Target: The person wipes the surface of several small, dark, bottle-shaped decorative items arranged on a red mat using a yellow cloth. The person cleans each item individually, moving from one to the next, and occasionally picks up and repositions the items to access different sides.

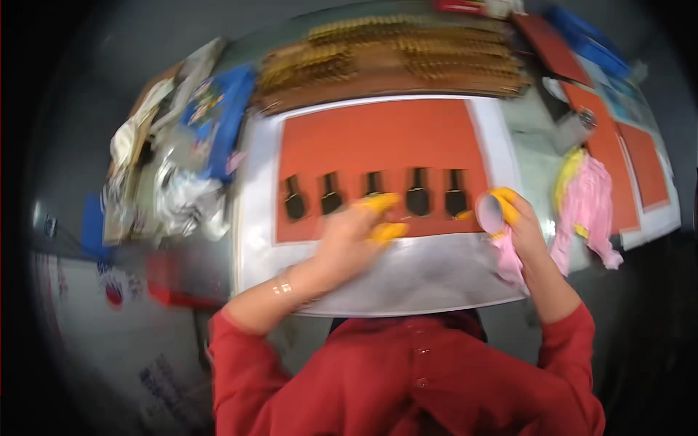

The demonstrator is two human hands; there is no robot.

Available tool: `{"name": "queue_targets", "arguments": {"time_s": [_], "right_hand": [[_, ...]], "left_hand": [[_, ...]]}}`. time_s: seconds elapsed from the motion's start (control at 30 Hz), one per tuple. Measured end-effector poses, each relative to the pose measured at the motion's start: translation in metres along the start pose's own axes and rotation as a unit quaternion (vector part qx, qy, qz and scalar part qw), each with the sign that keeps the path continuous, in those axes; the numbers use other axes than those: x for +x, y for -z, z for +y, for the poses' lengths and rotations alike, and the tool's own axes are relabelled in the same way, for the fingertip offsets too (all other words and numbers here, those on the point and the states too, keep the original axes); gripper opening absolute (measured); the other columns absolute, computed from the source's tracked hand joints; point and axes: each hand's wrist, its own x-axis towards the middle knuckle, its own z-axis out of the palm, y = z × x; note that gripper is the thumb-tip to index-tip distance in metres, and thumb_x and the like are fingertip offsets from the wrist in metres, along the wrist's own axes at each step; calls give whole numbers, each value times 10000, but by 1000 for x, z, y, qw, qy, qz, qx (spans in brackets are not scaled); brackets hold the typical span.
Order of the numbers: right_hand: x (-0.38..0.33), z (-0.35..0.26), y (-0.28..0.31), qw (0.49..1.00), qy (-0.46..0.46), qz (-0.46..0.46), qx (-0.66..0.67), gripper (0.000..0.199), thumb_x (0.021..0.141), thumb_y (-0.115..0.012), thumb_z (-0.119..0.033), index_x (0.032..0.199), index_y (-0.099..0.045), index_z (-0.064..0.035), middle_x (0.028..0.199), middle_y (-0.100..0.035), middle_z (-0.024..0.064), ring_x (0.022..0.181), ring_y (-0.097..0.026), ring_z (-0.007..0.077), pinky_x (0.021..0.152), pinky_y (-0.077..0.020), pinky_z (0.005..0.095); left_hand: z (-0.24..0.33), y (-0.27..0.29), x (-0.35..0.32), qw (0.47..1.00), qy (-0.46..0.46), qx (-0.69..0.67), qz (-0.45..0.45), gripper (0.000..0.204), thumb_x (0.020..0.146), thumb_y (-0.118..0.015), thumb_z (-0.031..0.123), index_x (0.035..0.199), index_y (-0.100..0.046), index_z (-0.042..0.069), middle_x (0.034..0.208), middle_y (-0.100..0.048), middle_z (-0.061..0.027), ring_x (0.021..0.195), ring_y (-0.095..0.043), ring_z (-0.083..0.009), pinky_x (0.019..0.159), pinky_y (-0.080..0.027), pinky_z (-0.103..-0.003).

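Several small black paddle-shaped pieces with gold-coloured trim (pixel 417 192) lie in a row on an orange-red sheet (pixel 378 134). My left hand (pixel 352 229), with yellow covers on its fingertips, reaches over the middle of that row. Its thumb and forefinger are apart, and nothing shows between them; they partly hide the middle piece. Right of the row, my right hand (pixel 522 221), also with yellow fingertip covers, grips a small round white cup (pixel 490 213), its mouth turned toward the row. A pink cloth (pixel 509 260) hangs below the same hand. Motion blurs the picture.
Brown trays of gold-coloured parts (pixel 392 62) stand along the back. On the left are a blue tray (pixel 227 120) and crumpled clear plastic (pixel 189 200). Pink and yellow cloths (pixel 587 200) lie at the right, beside more orange-red sheets (pixel 600 156) and a grey block-like object (pixel 574 132).
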Motion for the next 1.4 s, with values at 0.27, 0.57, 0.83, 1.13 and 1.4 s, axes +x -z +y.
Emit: {"name": "queue_targets", "arguments": {"time_s": [0.27,0.57,0.83,1.13,1.4], "right_hand": [[-20,17,-52,986,84,-60,-128,127,922,-485,-120,962,-558,-24,742,-553,-13,598,-476,46,519,-371,189],[-7,17,-83,996,63,-67,8,182,902,-554,-163,1021,-515,-30,838,-553,26,748,-551,86,623,-468,224],[11,-62,-4,998,22,30,-46,72,850,-598,-94,900,-589,-43,733,-552,-4,629,-488,65,573,-412,197],[68,-176,169,598,106,239,-757,151,774,-603,-175,854,-627,-49,803,-635,158,744,-613,332,660,-477,421],[103,-169,172,509,113,167,-837,112,753,-604,-150,832,-630,-76,810,-641,132,796,-618,315,684,-484,432]], "left_hand": [[47,-50,-3,988,-1,-153,7,594,813,-645,302,1225,-396,-46,918,-558,-156,700,-600,-239,607,-496,-338],[28,-49,-9,878,156,-453,-21,416,874,-594,253,1131,-434,-32,823,-582,-115,751,-581,-187,650,-464,-298],[-32,16,-23,979,124,-134,87,742,633,-791,119,1263,-415,8,1210,-472,-150,1073,-494,-303,922,-404,-390],[-91,70,-31,972,176,142,-56,961,454,-854,127,1280,-374,23,1273,-389,-141,1182,-369,-334,996,-322,-405],[-93,74,-26,970,181,138,-80,888,438,-859,145,1206,-433,9,1144,-420,-116,1083,-387,-309,951,-320,-391]]}}
